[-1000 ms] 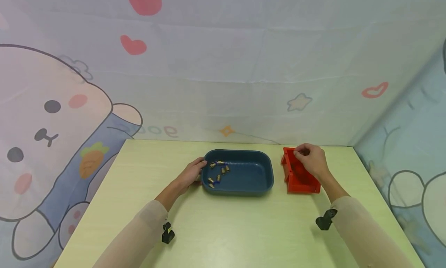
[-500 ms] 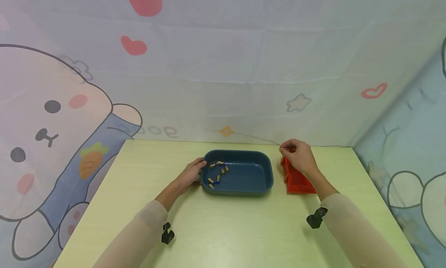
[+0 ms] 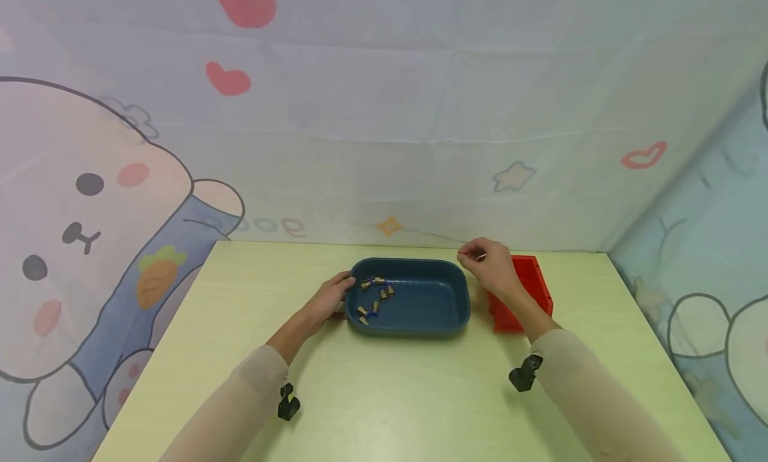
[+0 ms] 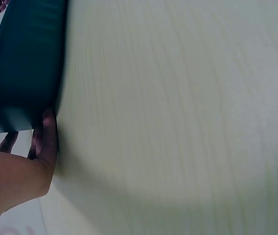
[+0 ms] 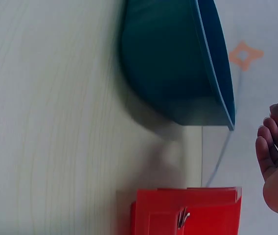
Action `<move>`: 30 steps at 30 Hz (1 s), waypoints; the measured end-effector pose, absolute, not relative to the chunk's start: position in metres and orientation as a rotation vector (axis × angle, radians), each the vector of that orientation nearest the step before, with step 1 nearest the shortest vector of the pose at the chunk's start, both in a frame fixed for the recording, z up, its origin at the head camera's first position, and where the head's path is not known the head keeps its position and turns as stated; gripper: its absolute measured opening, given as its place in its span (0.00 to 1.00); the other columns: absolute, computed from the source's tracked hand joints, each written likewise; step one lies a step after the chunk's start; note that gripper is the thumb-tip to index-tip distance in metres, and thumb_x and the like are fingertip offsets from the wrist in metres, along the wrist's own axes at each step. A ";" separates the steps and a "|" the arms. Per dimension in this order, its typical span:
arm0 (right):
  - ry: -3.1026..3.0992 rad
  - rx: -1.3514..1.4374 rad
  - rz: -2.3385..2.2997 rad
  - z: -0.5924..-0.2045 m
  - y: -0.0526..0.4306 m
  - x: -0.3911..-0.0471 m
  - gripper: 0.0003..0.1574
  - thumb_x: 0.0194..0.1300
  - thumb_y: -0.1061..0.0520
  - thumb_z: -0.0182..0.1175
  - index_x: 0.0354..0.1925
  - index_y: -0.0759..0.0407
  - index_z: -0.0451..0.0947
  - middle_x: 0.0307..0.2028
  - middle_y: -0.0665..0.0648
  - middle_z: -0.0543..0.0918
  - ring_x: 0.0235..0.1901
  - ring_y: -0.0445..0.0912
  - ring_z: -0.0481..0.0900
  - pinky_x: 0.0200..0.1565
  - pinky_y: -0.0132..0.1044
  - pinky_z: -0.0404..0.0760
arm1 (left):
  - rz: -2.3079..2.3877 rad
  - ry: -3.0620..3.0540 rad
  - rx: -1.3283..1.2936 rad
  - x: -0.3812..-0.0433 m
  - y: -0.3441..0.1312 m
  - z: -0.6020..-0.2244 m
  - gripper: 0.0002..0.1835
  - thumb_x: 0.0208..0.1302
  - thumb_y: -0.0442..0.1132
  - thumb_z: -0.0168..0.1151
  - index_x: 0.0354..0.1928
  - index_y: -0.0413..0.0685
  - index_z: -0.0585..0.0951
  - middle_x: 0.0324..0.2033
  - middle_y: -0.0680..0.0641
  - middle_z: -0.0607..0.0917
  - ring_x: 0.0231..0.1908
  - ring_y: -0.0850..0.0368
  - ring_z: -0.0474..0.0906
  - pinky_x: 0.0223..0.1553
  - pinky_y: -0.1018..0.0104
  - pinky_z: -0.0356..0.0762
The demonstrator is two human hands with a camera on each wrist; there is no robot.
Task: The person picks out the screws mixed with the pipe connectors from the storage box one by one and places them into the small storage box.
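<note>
A blue rectangular tray (image 3: 408,332) stands on the table with several small brass-coloured pieces (image 3: 384,295) in its left part, some with blue bits. My left hand (image 3: 330,297) grips the tray's left end, thumb at the rim and fingers against the outer wall (image 4: 26,73). Just beyond the tray's far right corner is my right hand (image 3: 493,267), raised, thumb and fingertips drawn together. Whether anything sits between them is too small to tell. To the right, partly under the right forearm, stands a red plastic bin (image 3: 534,279).
The pale wooden table (image 3: 384,395) ends at a printed cloth backdrop (image 3: 384,175) close behind the tray and bin. A small shiny dark detail (image 5: 183,218) shows at the red bin in the right wrist view. Black cameras hang by both sleeves.
My right hand has moved left from above the red bin to the tray's far right corner, uncovering more of the bin's far part. The left hand, tray and brass pieces have stayed put.
</note>
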State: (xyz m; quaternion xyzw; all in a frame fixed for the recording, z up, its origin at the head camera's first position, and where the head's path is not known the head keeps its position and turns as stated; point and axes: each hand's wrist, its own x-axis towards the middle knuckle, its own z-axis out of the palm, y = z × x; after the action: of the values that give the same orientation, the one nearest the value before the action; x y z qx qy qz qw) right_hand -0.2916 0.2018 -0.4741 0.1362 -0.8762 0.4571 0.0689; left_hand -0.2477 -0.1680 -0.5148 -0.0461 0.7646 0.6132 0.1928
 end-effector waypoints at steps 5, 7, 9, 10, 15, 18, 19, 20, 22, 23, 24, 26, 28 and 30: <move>-2.624 0.449 1.408 -0.475 0.188 -0.291 0.05 0.72 0.61 0.69 0.44 0.63 0.87 0.37 0.58 0.87 0.39 0.52 0.82 0.47 0.37 0.81 | 1.722 2.143 -0.131 -0.247 -0.168 -0.515 0.31 0.86 0.53 0.45 0.82 0.49 0.61 0.78 0.37 0.65 0.74 0.36 0.67 0.46 0.58 0.81; -2.620 0.473 1.415 -0.476 0.183 -0.291 0.05 0.72 0.61 0.69 0.44 0.63 0.87 0.38 0.58 0.87 0.40 0.52 0.82 0.48 0.39 0.81 | 1.720 2.144 -0.130 -0.247 -0.168 -0.515 0.31 0.86 0.53 0.45 0.82 0.49 0.61 0.78 0.38 0.66 0.74 0.36 0.67 0.45 0.58 0.81; -2.622 0.494 1.422 -0.477 0.178 -0.291 0.05 0.72 0.61 0.69 0.44 0.62 0.87 0.38 0.58 0.87 0.40 0.52 0.82 0.48 0.41 0.82 | 1.719 2.144 -0.129 -0.247 -0.168 -0.515 0.31 0.86 0.52 0.45 0.82 0.49 0.61 0.78 0.38 0.65 0.74 0.36 0.67 0.44 0.59 0.81; -2.622 0.502 1.423 -0.477 0.175 -0.291 0.05 0.72 0.61 0.69 0.44 0.62 0.87 0.39 0.58 0.87 0.40 0.51 0.82 0.49 0.42 0.82 | 1.719 2.144 -0.127 -0.246 -0.168 -0.515 0.31 0.86 0.52 0.45 0.82 0.49 0.61 0.78 0.38 0.65 0.74 0.36 0.67 0.44 0.59 0.81; -2.610 0.548 1.421 -0.478 0.163 -0.291 0.05 0.71 0.62 0.69 0.44 0.63 0.87 0.38 0.58 0.87 0.40 0.52 0.82 0.49 0.45 0.83 | 1.719 2.141 -0.118 -0.246 -0.167 -0.513 0.31 0.86 0.53 0.45 0.82 0.49 0.61 0.78 0.38 0.65 0.74 0.36 0.66 0.44 0.58 0.81; -2.602 0.586 1.412 -0.478 0.156 -0.292 0.05 0.71 0.63 0.69 0.44 0.64 0.86 0.38 0.59 0.87 0.39 0.52 0.83 0.49 0.47 0.84 | 1.721 2.140 -0.115 -0.246 -0.166 -0.513 0.31 0.86 0.52 0.45 0.82 0.49 0.61 0.78 0.38 0.65 0.74 0.36 0.66 0.45 0.58 0.81; -2.607 0.594 1.410 -0.479 0.154 -0.292 0.06 0.71 0.63 0.69 0.44 0.64 0.86 0.38 0.59 0.87 0.39 0.52 0.83 0.49 0.47 0.84 | 1.721 2.141 -0.113 -0.247 -0.166 -0.513 0.31 0.86 0.52 0.45 0.82 0.49 0.61 0.78 0.38 0.65 0.74 0.36 0.66 0.45 0.58 0.81; -2.613 0.604 1.410 -0.480 0.152 -0.292 0.06 0.71 0.63 0.69 0.45 0.64 0.86 0.39 0.59 0.87 0.39 0.52 0.83 0.49 0.47 0.84 | 1.722 2.141 -0.113 -0.247 -0.166 -0.513 0.31 0.86 0.52 0.45 0.82 0.50 0.61 0.78 0.38 0.65 0.74 0.36 0.66 0.45 0.58 0.81; -2.624 0.621 1.410 -0.482 0.148 -0.292 0.06 0.71 0.63 0.69 0.46 0.64 0.86 0.39 0.59 0.87 0.40 0.51 0.84 0.49 0.48 0.84 | 1.722 2.142 -0.110 -0.248 -0.166 -0.514 0.30 0.86 0.52 0.45 0.82 0.50 0.61 0.78 0.38 0.66 0.74 0.36 0.67 0.45 0.58 0.81; -2.635 0.623 1.412 -0.483 0.147 -0.292 0.07 0.71 0.63 0.69 0.46 0.64 0.86 0.40 0.58 0.87 0.40 0.51 0.84 0.49 0.47 0.84 | 1.722 2.143 -0.108 -0.248 -0.166 -0.514 0.30 0.86 0.52 0.45 0.82 0.50 0.61 0.78 0.38 0.66 0.74 0.36 0.67 0.45 0.58 0.81; -2.645 0.622 1.416 -0.484 0.145 -0.292 0.07 0.72 0.63 0.69 0.46 0.64 0.85 0.40 0.58 0.87 0.40 0.51 0.84 0.49 0.47 0.84 | 1.722 2.142 -0.106 -0.249 -0.165 -0.515 0.30 0.86 0.52 0.45 0.82 0.50 0.61 0.78 0.38 0.66 0.74 0.37 0.67 0.45 0.58 0.81; -2.659 0.621 1.430 -0.486 0.143 -0.292 0.07 0.72 0.63 0.69 0.47 0.64 0.86 0.40 0.58 0.87 0.40 0.50 0.84 0.48 0.46 0.84 | 1.724 2.141 -0.104 -0.249 -0.165 -0.516 0.31 0.86 0.53 0.45 0.82 0.49 0.61 0.78 0.38 0.66 0.74 0.37 0.67 0.45 0.58 0.81; -2.676 0.624 1.429 -0.487 0.141 -0.291 0.08 0.71 0.63 0.69 0.47 0.64 0.86 0.40 0.58 0.87 0.40 0.50 0.84 0.47 0.45 0.84 | 1.722 2.142 -0.100 -0.250 -0.165 -0.517 0.31 0.86 0.53 0.45 0.82 0.49 0.61 0.78 0.38 0.66 0.74 0.37 0.67 0.45 0.59 0.81; -2.697 0.635 1.426 -0.488 0.138 -0.291 0.09 0.72 0.63 0.69 0.48 0.64 0.86 0.40 0.58 0.87 0.40 0.50 0.84 0.47 0.45 0.84 | 1.722 2.143 -0.100 -0.250 -0.165 -0.518 0.31 0.86 0.53 0.45 0.83 0.49 0.60 0.78 0.38 0.65 0.74 0.37 0.67 0.44 0.59 0.81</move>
State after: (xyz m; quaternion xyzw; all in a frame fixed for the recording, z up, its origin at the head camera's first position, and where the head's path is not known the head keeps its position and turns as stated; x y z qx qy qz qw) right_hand -0.2907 0.1379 -0.4880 0.2037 -0.8654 0.4576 0.0125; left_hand -0.2501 -0.1649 -0.5178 -0.0355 0.7642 0.6141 0.1942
